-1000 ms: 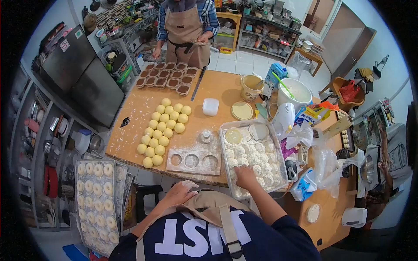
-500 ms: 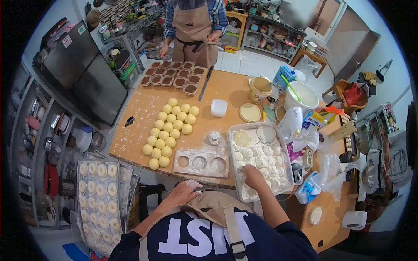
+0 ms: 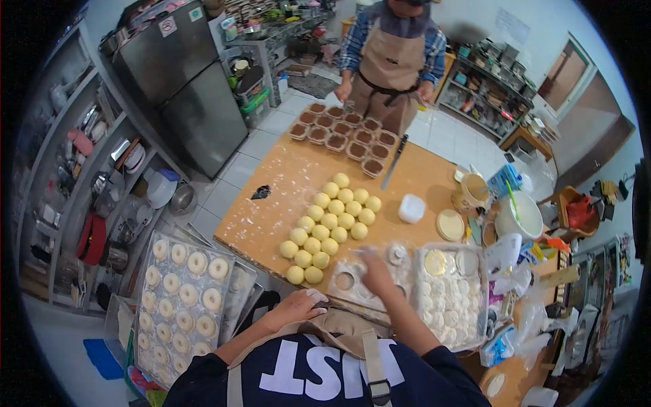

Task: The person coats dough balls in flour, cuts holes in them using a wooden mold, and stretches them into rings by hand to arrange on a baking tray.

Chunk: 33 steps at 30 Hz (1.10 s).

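A: What is the biggest thing there?
B: The wooden tabletop (image 3: 434, 169). It is holding lots of food, and white flour is lying on it in spots.
A: Who is standing on the far side?
B: Another person (image 3: 392, 57), who is wearing a brown apron and a checked shirt, close to the cups.
A: And the trays?
B: The ring tray (image 3: 165, 266) is sitting low beside the tabletop, on the left, and it is carrying rows of dough rings. The dough tray (image 3: 485, 292) is resting on the tabletop, on the right, and white lumps of dough are filling it.
A: What is lying next to that?
B: A floury board (image 3: 347, 297) with round holes.
A: Where are the hands?
B: The right hand (image 3: 371, 271) is reaching over the board. Its fingers are blurring, so nobody can tell if they are pinching or touching anything. The left hand (image 3: 296, 309) is hanging loosely spread by the near edge, and flour is coating its fingertips.
A: And the small things?
B: Cups (image 3: 336, 141) of brown stuff are standing at the far edge. Smallest, yellow balls (image 3: 329, 221) are sitting bunched left of the board.
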Tool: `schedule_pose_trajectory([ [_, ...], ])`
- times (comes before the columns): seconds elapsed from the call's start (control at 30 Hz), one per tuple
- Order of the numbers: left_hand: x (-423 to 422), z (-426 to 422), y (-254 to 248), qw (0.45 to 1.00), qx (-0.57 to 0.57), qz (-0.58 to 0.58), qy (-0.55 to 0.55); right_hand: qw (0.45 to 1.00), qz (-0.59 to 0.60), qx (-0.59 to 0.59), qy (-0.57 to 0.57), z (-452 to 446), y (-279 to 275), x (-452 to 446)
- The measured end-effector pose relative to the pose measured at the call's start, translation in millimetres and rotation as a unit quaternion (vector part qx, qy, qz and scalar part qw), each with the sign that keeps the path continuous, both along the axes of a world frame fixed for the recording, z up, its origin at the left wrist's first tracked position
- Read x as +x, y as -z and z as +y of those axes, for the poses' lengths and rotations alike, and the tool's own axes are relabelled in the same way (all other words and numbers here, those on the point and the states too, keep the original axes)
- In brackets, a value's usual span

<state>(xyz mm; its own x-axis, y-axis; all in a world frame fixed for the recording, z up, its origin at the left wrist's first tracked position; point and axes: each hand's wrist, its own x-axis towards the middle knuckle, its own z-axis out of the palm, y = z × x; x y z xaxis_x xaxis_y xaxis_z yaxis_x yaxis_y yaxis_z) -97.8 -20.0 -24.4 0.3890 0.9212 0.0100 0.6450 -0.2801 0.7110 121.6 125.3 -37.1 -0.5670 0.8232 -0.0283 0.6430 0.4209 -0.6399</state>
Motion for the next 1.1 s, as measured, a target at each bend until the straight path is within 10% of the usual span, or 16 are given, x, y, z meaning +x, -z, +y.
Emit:
schedule_pose_trajectory([
  [0.2, -71.4, -11.1, 17.9, 0.996, -0.036, 0.064, -0.042, 0.966, -0.038, 0.115, -0.227, -1.7, 26.3, -146.5],
  [0.57, -135.8, -34.1, 21.6, 0.990, -0.065, 0.070, -0.107, 0.933, -0.269, 0.087, -0.221, -3.2, 41.5, -219.4],
  [1.1, -131.2, -24.4, 25.4, 0.995, -0.056, 0.065, -0.060, 0.980, -0.103, 0.061, -0.161, -1.1, -27.4, -220.0],
])
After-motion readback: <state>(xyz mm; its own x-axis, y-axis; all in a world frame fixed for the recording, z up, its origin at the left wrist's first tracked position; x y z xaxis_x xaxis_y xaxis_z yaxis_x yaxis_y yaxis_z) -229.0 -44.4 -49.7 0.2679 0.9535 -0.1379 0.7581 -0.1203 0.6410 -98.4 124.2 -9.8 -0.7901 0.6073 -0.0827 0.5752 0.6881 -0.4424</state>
